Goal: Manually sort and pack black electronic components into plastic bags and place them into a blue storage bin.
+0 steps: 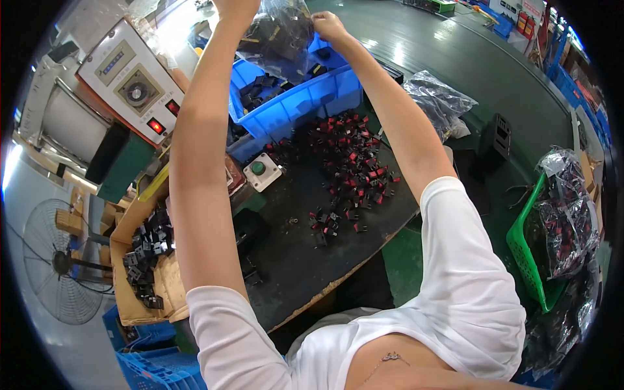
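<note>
A clear plastic bag (276, 42) of dark parts is held up over a blue plastic bin (292, 104) at the far side of the bench. My right hand (329, 27) is closed on the bag's right edge. On the other side of the bag, my left hand (236, 8) is cut off by the top of the picture, its fingers out of sight. Black parts (263, 91) lie inside the bin under the bag. In front of it spreads a heap of small red and black switch-like parts (354, 156).
A green push-button box (262, 171) sits on the dark bench (292, 260). Left are a control box (133, 88) with a lit red switch and a cardboard box (123, 279) of black parts. A crumpled bag (439, 101) and a green basket (525, 250) stand right.
</note>
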Tool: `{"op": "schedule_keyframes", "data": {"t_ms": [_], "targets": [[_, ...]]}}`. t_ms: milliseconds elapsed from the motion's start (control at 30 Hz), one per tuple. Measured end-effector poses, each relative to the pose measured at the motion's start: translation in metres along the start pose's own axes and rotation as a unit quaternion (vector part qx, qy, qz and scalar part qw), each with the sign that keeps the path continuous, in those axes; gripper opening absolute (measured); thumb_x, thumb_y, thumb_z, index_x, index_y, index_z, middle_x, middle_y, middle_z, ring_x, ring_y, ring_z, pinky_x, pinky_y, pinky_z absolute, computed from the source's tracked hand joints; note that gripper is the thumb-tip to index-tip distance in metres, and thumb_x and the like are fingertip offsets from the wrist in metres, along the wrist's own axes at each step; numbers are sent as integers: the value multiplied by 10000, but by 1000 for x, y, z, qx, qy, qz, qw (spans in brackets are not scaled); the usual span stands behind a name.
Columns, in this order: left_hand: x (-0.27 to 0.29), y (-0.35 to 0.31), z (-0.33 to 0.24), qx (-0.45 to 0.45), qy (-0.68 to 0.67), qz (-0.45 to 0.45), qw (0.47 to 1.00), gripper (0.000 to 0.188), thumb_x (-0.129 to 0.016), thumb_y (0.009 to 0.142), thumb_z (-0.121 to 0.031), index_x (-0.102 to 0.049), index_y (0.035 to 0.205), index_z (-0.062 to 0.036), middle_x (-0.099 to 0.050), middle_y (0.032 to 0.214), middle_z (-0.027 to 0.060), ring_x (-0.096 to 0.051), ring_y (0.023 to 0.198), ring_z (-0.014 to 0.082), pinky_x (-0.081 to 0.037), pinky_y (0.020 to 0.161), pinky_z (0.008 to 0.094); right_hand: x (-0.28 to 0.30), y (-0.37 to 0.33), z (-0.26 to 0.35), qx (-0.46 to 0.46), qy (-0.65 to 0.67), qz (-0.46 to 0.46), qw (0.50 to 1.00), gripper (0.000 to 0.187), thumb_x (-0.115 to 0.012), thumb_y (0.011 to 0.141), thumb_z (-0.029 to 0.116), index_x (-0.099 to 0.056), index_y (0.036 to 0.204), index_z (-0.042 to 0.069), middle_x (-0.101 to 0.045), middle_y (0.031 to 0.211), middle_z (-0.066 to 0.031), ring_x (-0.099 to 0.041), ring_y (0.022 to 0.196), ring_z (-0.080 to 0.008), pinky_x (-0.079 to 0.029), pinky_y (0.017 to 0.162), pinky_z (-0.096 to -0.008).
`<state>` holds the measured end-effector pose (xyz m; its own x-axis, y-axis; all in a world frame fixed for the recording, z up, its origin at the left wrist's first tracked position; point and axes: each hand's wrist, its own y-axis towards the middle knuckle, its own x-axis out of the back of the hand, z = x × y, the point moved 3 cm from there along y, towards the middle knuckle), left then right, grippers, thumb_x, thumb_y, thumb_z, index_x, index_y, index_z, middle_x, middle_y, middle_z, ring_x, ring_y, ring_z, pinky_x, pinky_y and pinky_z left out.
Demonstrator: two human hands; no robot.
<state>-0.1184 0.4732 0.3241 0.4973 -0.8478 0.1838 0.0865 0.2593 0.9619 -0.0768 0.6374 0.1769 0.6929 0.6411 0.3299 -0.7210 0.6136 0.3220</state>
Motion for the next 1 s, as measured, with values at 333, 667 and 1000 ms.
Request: {"op": "schedule_keyframes", "data": {"t_ms": [333, 667, 1000], "targets": [[9, -38, -27, -96, 34, 139, 985, 238, -537, 792, -259, -593, 707, -44, -580, 756, 133, -579, 710, 289, -470, 578, 387, 0, -6, -22, -48, 83, 96, 991, 592, -490, 803, 573, -514, 1182, 119, -491, 1204, -69, -449, 1083, -196, -370, 845, -391], [62, -51, -48, -7, -125, 71, 990, 249, -545, 743, -133, -550, 962, -16, -555, 896, 172, -506, 920, 332, -413, 770, 460, -1, 28, 17, 333, -98, -121, 930, 272, -644, 677, 322, -642, 753, 61, -533, 584, -117, -543, 512, -154, -436, 475, -339], [22, -134, -10, 172, -157, 382, 894, 420, -718, 627, -424, -651, 716, -19, -604, 621, 96, -597, 603, 217, -476, 599, 325, 29, 53, -41, 144, 179, -106, 967, 153, -558, 763, 204, -625, 764, 67, -572, 628, -99, -560, 553, -225, -437, 485, -362]]}}
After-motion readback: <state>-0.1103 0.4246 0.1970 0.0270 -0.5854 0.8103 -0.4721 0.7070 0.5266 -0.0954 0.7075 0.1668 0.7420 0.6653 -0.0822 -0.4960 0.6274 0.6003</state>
